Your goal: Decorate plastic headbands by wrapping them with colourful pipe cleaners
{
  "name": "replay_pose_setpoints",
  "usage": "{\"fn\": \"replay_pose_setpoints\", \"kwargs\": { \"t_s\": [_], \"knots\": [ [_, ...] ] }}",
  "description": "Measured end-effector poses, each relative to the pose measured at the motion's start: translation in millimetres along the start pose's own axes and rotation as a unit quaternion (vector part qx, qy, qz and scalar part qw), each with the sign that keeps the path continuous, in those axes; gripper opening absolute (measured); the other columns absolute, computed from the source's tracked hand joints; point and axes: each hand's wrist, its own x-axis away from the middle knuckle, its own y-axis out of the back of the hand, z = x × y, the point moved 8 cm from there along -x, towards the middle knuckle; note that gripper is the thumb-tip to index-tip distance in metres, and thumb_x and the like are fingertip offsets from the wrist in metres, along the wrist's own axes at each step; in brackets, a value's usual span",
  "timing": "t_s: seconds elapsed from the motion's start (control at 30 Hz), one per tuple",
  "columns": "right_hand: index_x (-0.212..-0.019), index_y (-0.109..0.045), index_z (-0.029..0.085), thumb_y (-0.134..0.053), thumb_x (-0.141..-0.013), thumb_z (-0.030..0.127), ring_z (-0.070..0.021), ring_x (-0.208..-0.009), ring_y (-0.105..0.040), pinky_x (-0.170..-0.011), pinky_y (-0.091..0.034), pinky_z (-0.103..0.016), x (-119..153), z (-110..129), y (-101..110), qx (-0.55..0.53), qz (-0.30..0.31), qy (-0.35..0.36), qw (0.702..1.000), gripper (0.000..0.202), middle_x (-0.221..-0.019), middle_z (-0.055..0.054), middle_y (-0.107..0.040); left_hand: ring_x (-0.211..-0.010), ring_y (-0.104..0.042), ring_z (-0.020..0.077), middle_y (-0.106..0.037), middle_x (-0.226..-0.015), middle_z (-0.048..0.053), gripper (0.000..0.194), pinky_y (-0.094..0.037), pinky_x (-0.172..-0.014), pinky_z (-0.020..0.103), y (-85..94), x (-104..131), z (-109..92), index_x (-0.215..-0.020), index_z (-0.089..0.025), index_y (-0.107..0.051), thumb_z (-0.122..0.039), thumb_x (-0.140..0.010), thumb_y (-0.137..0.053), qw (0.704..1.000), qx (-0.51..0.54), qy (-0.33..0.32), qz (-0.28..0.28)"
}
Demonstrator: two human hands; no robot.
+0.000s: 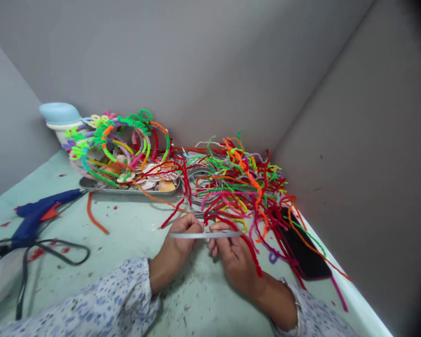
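A thin grey headband point(206, 235), seen nearly edge-on, is held level over the table. My left hand point(180, 243) is closed on its left part, thumb and fingers pressed together. My right hand point(233, 260), also closed, pinches a red pipe cleaner point(251, 252) against the band near its middle. One end of this pipe cleaner trails back over my right wrist, and its other end rises at the fingertips. Whether it wraps around the band cannot be made out. Just beyond my fingers lie yellow-handled scissors point(243, 225), partly covered by pipe cleaners.
Loose pipe cleaners point(245, 173) pile up at the back right, beside plain headbands point(199, 187). A metal tray point(126, 191) holds shells under finished colourful headbands point(149, 140). A blue glue gun point(31, 215) with its cord lies left. A phone point(307, 250) lies right; a blue-lidded bottle point(61, 117) stands behind.
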Motion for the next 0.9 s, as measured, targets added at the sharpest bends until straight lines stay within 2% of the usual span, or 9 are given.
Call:
{"fn": "replay_pose_setpoints", "kwargs": {
  "t_s": [0.1,0.27,0.33,0.47,0.7,0.9],
  "knots": [
    [-0.085,-0.058,0.018,-0.045,-0.092,0.036,-0.0111,-0.053,-0.054,-0.053,-0.046,-0.024,-5.5,-4.3,3.2,-0.046,-0.018,-0.032,0.998,0.024,-0.064,0.001,-0.058,-0.047,-0.037,0.0105,-0.045,-0.051,-0.005,0.018,-0.027,-0.047,0.024,2.8,-1.2,-0.4,-0.061,-0.019,-0.052,-0.027,-0.076,-0.057,0.999,-0.032,-0.035,-0.01],
    [-0.092,-0.055,0.017,-0.052,-0.088,0.039,-0.0096,-0.047,-0.052,-0.046,-0.042,-0.022,-14.2,-14.3,6.1,-0.15,-0.047,-0.08,0.984,0.023,-0.065,0.001,-0.061,-0.056,-0.046,0.0117,-0.054,-0.068,-0.003,0.009,-0.035,-0.054,0.024,2.6,0.7,-5.1,-0.08,-0.021,-0.055,-0.03,-0.08,-0.056,0.998,-0.027,-0.062,-0.018],
    [-0.087,-0.056,0.016,-0.053,-0.087,0.039,-0.0096,-0.046,-0.052,-0.047,-0.042,-0.022,-15.1,-16.3,6.2,-0.154,-0.048,-0.09,0.983,0.024,-0.062,0.001,-0.061,-0.062,-0.048,0.0122,-0.057,-0.075,-0.003,0.009,-0.037,-0.057,0.024,3.2,3.2,-9.7,-0.087,-0.022,-0.055,-0.025,-0.079,-0.058,0.996,-0.04,-0.077,-0.026],
    [-0.077,-0.057,0.015,-0.054,-0.086,0.04,-0.0097,-0.045,-0.052,-0.046,-0.041,-0.022,-14.6,-18.2,8.3,-0.145,-0.061,-0.11,0.981,0.026,-0.058,0.001,-0.06,-0.068,-0.052,0.0139,-0.058,-0.079,0.0,0.01,-0.039,-0.061,0.024,3.6,7.1,-14.9,-0.086,-0.02,-0.057,-0.023,-0.077,-0.061,0.989,-0.09,-0.113,-0.031],
    [-0.082,-0.056,0.016,-0.055,-0.085,0.04,-0.009,-0.044,-0.052,-0.046,-0.041,-0.021,-16.7,-12.6,9.6,-0.163,-0.064,-0.107,0.979,0.025,-0.058,0.003,-0.06,-0.072,-0.054,0.0155,-0.059,-0.084,0.002,0.016,-0.041,-0.064,0.025,3.6,5.9,-12.7,-0.09,-0.02,-0.063,-0.031,-0.078,-0.063,0.975,-0.154,-0.159,-0.034],
    [-0.079,-0.056,0.016,-0.055,-0.085,0.04,-0.0088,-0.043,-0.051,-0.045,-0.041,-0.021,-15.7,-11.8,9.4,-0.161,-0.066,-0.113,0.978,0.025,-0.057,0.002,-0.06,-0.074,-0.056,0.0168,-0.061,-0.083,0.003,0.015,-0.042,-0.066,0.026,5.2,6.6,-17.1,-0.088,-0.019,-0.066,-0.027,-0.076,-0.064,0.973,-0.159,-0.163,-0.045]
  ]
}}
